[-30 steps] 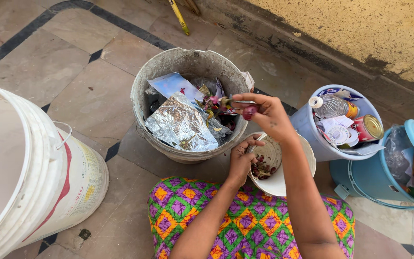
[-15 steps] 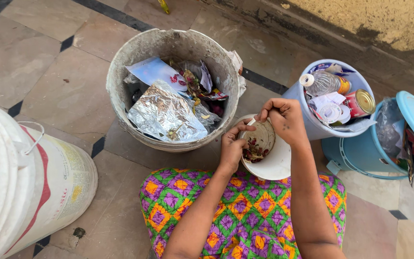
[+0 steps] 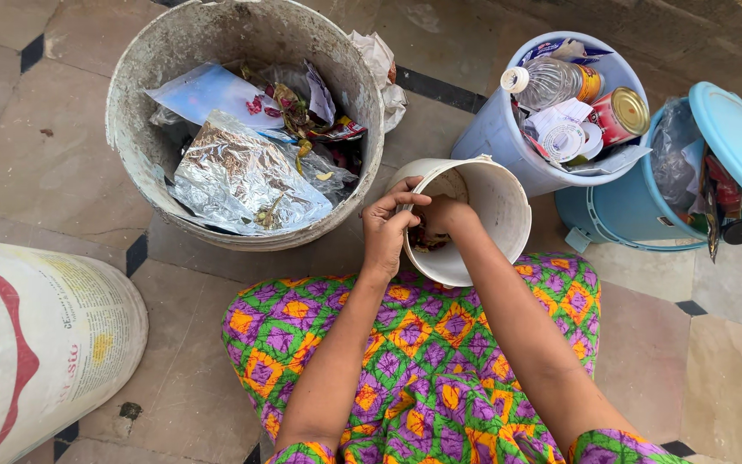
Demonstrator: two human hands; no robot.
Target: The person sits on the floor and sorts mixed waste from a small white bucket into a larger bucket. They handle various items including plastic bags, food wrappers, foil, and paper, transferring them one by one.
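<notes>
White plastic, the small bucket (image 3: 495,206) stands on the stone floor (image 3: 62,146) directly in front of the person's knees, tipped so that its mouth faces the body and its long axis runs from the lap up toward the pale blue bin (image 3: 508,137) behind it. Both hands meet at that mouth. Left hand (image 3: 386,230): fingers curled over the near-left rim, pressing it steady. Right hand (image 3: 445,215): reaching down inside the opening, fingers bent toward a dark reddish clump at the bottom; whether they pinch anything cannot be told, since the fingertips are hidden by the rim and by the left hand. The right hand is the nearer one to the contents, the left only touching the wall. To the left of the hands and just beside the small bucket sits the grey cement-stained tub (image 3: 130,103), holding crumpled foil (image 3: 234,176) and wrappers. At the lower left edge a large white pail (image 3: 45,335) is cut off by the frame. At the right, the teal bin (image 3: 637,223) and its lid (image 3: 740,142) are partly cropped.
</notes>
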